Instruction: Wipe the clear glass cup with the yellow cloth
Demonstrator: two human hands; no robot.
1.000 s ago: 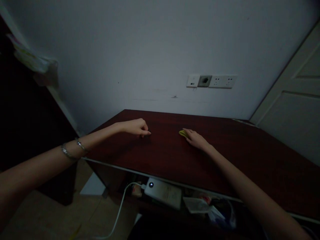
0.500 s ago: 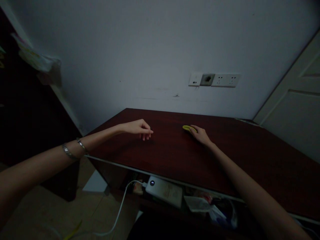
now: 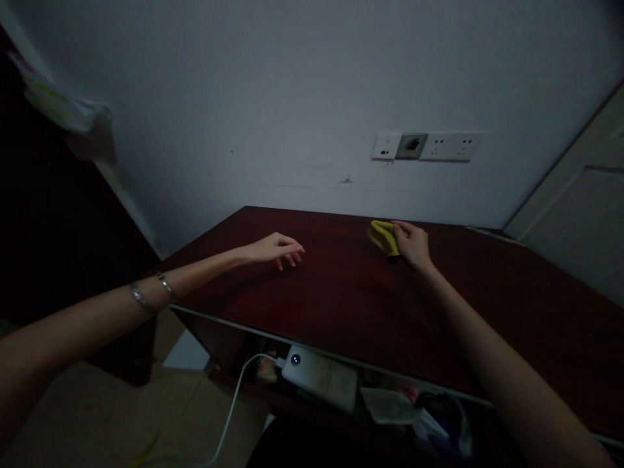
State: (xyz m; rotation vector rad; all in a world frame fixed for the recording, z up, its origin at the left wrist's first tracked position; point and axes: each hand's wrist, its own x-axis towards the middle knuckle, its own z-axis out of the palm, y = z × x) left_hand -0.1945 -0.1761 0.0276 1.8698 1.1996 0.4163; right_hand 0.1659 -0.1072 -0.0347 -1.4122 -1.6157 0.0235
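My right hand (image 3: 413,246) pinches a yellow, soft-looking folded piece (image 3: 383,238), maybe cloth, and holds it bent into a loop just over the dark red tabletop (image 3: 331,292). Its lower end looks dark; its exact kind does not show. Farther left, my left hand (image 3: 277,249) hovers low over the same tabletop with its fingers loosely bent and apart, nothing in them. Two metal bracelets (image 3: 166,286) circle the left wrist.
Below the table's front edge, an open drawer holds a white power bank (image 3: 319,378) with a lit display, a plugged-in white cable (image 3: 236,396) and plastic packets (image 3: 390,406). Behind the table is a wall with sockets (image 3: 451,147); a white door (image 3: 585,214) stands right.
My right hand has lifted the yellow piece, moving slightly back and right, and it now shows as a raised loop. The fingers of my left hand have loosened and spread.
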